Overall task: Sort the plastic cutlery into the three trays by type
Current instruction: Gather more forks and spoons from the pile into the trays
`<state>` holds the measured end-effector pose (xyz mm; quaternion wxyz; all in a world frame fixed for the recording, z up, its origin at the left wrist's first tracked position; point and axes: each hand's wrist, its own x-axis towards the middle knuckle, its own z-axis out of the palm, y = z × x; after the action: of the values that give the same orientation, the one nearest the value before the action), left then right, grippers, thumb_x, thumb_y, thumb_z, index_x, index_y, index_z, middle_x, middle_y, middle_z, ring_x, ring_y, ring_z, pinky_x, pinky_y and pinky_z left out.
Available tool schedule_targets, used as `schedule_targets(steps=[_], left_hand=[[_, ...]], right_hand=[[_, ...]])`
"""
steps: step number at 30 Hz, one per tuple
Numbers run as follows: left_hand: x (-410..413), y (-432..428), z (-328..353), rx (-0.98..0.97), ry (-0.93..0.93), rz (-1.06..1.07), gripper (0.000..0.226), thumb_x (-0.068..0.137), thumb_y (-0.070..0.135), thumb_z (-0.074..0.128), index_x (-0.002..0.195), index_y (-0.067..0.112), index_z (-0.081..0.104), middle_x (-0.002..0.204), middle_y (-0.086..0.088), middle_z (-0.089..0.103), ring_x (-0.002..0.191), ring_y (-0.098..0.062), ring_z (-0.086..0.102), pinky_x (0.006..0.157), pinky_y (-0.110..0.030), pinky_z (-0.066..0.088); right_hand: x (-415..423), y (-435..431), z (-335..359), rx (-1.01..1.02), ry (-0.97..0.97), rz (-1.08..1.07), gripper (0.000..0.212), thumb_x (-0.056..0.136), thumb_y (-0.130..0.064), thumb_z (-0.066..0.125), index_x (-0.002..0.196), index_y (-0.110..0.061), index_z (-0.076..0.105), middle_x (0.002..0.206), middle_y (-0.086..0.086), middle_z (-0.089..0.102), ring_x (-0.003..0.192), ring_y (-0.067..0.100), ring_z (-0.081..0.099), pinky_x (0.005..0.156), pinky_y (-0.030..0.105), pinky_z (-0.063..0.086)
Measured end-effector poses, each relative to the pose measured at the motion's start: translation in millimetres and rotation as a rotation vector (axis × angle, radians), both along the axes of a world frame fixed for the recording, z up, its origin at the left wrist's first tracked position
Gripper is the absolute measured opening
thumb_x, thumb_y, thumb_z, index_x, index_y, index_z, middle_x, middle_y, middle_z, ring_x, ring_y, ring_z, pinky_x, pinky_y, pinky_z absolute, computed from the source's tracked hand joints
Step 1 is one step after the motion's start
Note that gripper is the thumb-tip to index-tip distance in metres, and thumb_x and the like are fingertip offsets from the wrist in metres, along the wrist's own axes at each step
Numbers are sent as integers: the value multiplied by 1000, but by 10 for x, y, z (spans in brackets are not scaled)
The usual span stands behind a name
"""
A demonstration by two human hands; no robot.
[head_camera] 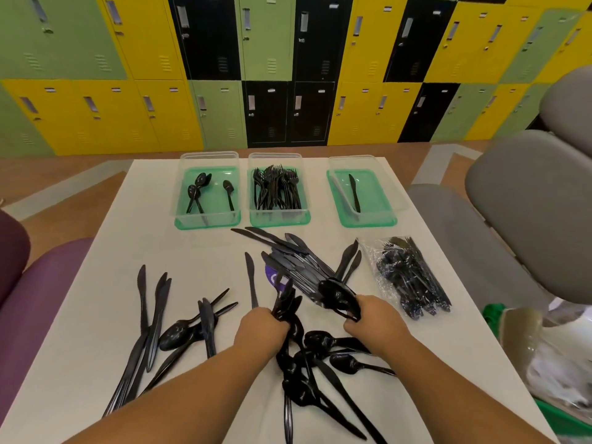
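Observation:
Three clear trays with green bases stand at the table's far side: the left tray (pixel 192 219) holds three black spoons, the middle tray (pixel 256 219) holds several forks, the right tray (pixel 381 216) holds one knife. Loose black knives (pixel 150 315) and spoons (pixel 346 363) lie scattered on the near half of the white table (pixel 80 363). My left hand (pixel 261 331) is closed around a bunch of black cutlery (pixel 285 302) that fans upward. My right hand (pixel 373 318) grips a stack of spoons (pixel 336 294) by their bowls.
A sealed clear bag of black cutlery (pixel 413 277) lies at the table's right. A fan of knives (pixel 288 254) lies mid-table over a purple sticker. Grey chairs (pixel 528 203) stand to the right, a purple seat (pixel 48 277) to the left, coloured lockers behind.

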<state>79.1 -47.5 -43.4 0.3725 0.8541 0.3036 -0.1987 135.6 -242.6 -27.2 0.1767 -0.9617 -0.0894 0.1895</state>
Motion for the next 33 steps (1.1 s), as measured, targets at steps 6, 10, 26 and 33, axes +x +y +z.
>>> schedule_targets(steps=[6, 10, 26, 33], left_hand=[[-49, 126, 18, 50, -94, 11, 21, 93, 20, 43, 99, 6, 58, 91, -8, 61, 80, -23, 56, 66, -28, 42], [-98, 143, 101, -248, -163, 181, 13, 96, 14, 40, 105, 14, 49, 96, -15, 68, 57, -17, 63, 50, -27, 55], [-314, 387, 295, -690, -130, 464, 21, 99, 32, 45, 94, 13, 53, 58, -1, 43, 44, -11, 31, 42, -22, 28], [-539, 613, 380, -721, -125, 273, 38, 90, 49, 54, 97, 11, 55, 55, 3, 33, 46, -10, 26, 45, -24, 23]], right_hand=[[11, -121, 132, 61, 138, 31, 22, 81, -20, 60, 68, -27, 44, 66, -5, 49, 59, 8, 48, 50, 19, 34], [-60, -154, 110, 77, 245, 95, 10, 83, -17, 57, 88, -26, 54, 76, -2, 57, 66, 11, 54, 57, 20, 42], [-174, -27, -72, -66, -64, 269, 20, 88, -29, 58, 102, -15, 63, 93, -4, 45, 80, 16, 53, 69, 24, 40], [-243, -270, 42, -15, 34, 257, 14, 89, -27, 60, 102, -24, 60, 99, -1, 63, 87, 18, 61, 75, 30, 49]])
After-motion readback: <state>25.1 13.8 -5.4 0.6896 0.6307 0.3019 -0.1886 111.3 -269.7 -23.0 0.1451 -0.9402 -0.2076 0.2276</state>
